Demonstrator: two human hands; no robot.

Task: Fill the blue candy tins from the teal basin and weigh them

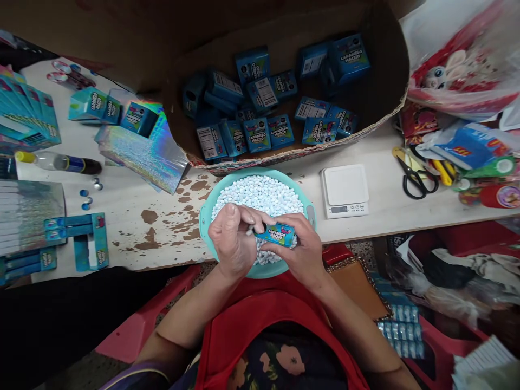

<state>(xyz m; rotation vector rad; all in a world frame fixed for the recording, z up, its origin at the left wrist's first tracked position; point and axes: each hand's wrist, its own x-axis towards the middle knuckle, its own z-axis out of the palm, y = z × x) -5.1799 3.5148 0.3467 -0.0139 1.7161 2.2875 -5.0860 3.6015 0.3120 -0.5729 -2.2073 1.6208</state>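
Observation:
Over a turquoise basin (pixel 305 196) of small white candies (pixel 262 192), my right hand (pixel 306 249) grips a small blue candy box (pixel 279 234) lettered "Caramelo Macizo". The box lies on its side, one end toward my left hand (pixel 232 238). That hand is cupped with its fingers curled at the box's left end, and a few white candies show by its fingertips. Its palm is partly hidden, so how many candies it holds cannot be made out.
Behind the basin, a large cardboard carton (pixel 377 122) holds several blue boxes. A white digital scale (pixel 345 189) and black scissors (pixel 414 176) are to the right. On the left are flat box sheets (pixel 30 116), holographic sheets (pixel 142 157) and a bottle (pixel 60 161).

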